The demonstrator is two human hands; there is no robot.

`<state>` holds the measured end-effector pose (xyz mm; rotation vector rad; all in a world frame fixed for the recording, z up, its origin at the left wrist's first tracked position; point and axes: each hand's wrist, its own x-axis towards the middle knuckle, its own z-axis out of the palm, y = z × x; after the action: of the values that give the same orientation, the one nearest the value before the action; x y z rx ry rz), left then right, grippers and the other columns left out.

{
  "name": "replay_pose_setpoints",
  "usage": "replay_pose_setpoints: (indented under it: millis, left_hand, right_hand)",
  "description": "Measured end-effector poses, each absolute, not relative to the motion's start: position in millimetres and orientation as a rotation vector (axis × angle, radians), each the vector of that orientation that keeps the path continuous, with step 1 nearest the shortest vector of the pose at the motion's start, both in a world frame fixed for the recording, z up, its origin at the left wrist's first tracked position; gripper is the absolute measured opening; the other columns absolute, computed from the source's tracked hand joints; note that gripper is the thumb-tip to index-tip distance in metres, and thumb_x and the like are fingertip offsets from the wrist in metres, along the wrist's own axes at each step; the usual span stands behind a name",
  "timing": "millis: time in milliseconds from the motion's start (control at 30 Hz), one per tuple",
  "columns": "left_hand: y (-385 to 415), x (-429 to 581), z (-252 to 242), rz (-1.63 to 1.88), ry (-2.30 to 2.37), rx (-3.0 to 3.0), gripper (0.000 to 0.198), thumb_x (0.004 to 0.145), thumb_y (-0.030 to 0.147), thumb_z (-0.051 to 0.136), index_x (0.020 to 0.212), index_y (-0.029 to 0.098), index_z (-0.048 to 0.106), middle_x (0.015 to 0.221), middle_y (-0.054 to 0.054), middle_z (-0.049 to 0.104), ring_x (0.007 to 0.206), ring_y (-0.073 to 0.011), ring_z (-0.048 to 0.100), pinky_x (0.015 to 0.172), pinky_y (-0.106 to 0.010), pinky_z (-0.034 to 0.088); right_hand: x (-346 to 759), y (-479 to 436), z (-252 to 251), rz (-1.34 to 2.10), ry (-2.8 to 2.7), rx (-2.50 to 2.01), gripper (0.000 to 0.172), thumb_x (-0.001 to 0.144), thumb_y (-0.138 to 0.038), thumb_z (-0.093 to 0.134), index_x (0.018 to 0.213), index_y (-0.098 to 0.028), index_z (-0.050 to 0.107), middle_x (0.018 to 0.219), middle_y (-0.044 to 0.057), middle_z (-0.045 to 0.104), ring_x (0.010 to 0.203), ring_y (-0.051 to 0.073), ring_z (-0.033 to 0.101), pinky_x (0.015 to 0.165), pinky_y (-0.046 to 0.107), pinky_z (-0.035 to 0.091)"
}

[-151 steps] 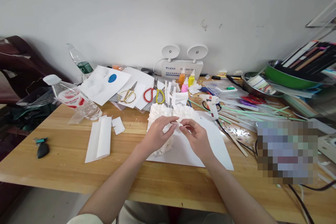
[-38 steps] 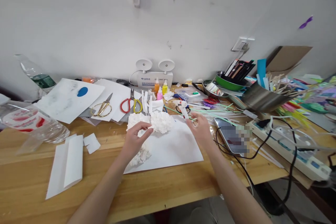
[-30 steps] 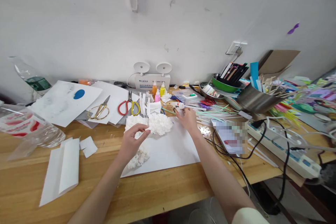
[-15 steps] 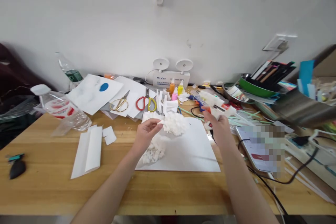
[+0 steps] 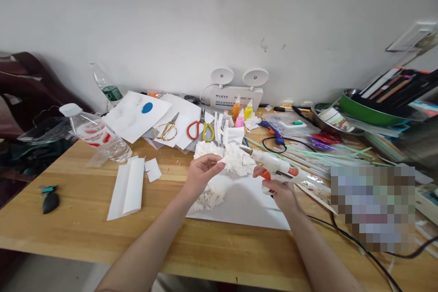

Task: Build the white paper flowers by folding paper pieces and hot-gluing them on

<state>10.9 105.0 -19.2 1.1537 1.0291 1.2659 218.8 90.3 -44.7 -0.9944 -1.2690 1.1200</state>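
Observation:
My right hand is wrapped round the handle of a white hot glue gun, whose nozzle points left toward my other hand. My left hand pinches a small white paper piece between thumb and fingertips. Behind and below the hands are clumps of crumpled white paper: one ruffled clump behind the nozzle, another nearer me, partly covered by my left hand. A white sheet lies beneath them on the wooden table.
Gold scissors and red-and-yellow-handled scissors lie at the back, near small paint bottles. A water bottle and folded paper are at left. Right are glue sticks, a blue glue gun and black cables.
My right hand has brought the glue gun left and nearer, its nozzle now close to the paper piece in my left hand. The view has shifted, moving the scene rightward in the picture.

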Motion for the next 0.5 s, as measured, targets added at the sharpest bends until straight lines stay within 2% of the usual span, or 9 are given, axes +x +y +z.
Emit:
replay_pose_setpoints:
  millis: [100,167,300,500]
  left_hand:
    - [104.3,12.0,-19.3,1.258,1.006,1.14,0.016,0.061,0.028,0.07,0.072,0.017,0.064,0.065,0.001,0.058,0.061,-0.0084,0.051,0.057,-0.022,0.041]
    - [104.0,12.5,-18.5,1.252,1.002,1.135,0.015,0.061,0.027,0.07,0.071,0.017,0.064,0.065,0.001,0.058,0.061,-0.0084,0.051,0.058,-0.022,0.042]
    - [103.8,12.6,-16.1,1.251,1.009,1.153,0.015,0.06,0.027,0.07,0.07,0.017,0.064,0.066,0.001,0.059,0.062,-0.0094,0.052,0.061,-0.024,0.044]
    - [104.1,13.1,-15.9,1.261,0.996,1.156,0.013,0.062,0.025,0.07,0.07,0.017,0.064,0.068,0.0,0.06,0.064,-0.0094,0.053,0.062,-0.024,0.045]
  right_hand:
    - [215.5,88.2,-42.4,1.14,-1.275,-0.909,0.008,0.059,-0.023,0.056,0.065,-0.022,0.062,0.07,0.003,0.061,0.077,0.023,0.054,0.075,0.037,0.039]
    - [215.3,87.5,-42.0,1.195,-1.268,-0.924,0.005,0.062,-0.026,0.057,0.062,-0.022,0.06,0.067,0.002,0.061,0.071,0.021,0.054,0.07,0.035,0.04]
    - [215.2,86.2,-40.5,1.23,-1.296,-1.095,0.019,0.068,-0.034,0.058,0.056,-0.02,0.057,0.063,0.002,0.058,0.057,0.016,0.049,0.056,0.03,0.039]
    - [212.0,89.3,-37.3,1.231,-1.34,-0.987,0.018,0.068,-0.038,0.059,0.063,-0.021,0.06,0.065,0.003,0.059,0.066,0.019,0.054,0.064,0.034,0.041]
